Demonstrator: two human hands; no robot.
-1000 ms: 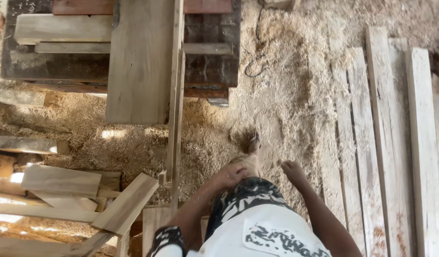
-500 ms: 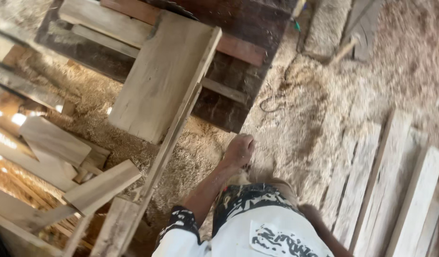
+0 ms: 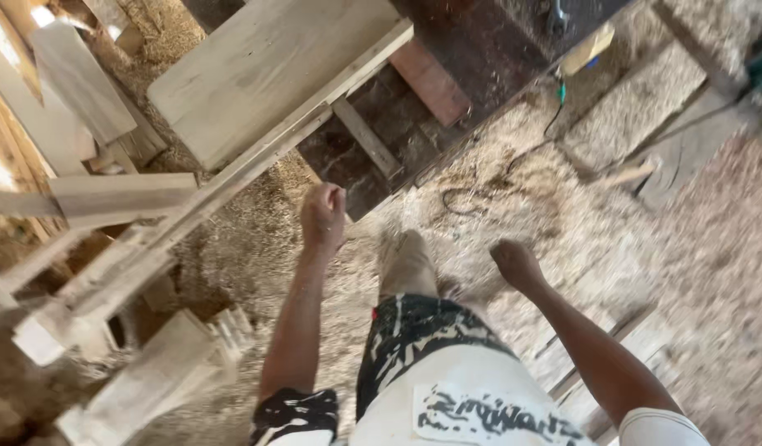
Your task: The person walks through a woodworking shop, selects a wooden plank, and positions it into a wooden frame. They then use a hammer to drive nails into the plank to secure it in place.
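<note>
Far left, loose offcut boards [image 3: 83, 91] lie stacked at angles. A wide pale plank [image 3: 265, 74] rests tilted on a dark workbench [image 3: 480, 58]; its face is smooth, light grey-tan, with rounded near corner. A long narrow strip [image 3: 232, 177] runs along its right edge and down toward the near left. The left hand [image 3: 323, 216] is curled into a closed fist, holding nothing, just right of the strip and apart from it. The right hand [image 3: 515, 263] hangs loosely closed, empty, above sawdust-covered floor [image 3: 687, 272]. A thin cable [image 3: 480, 194] lies on the sawdust beyond.
</note>
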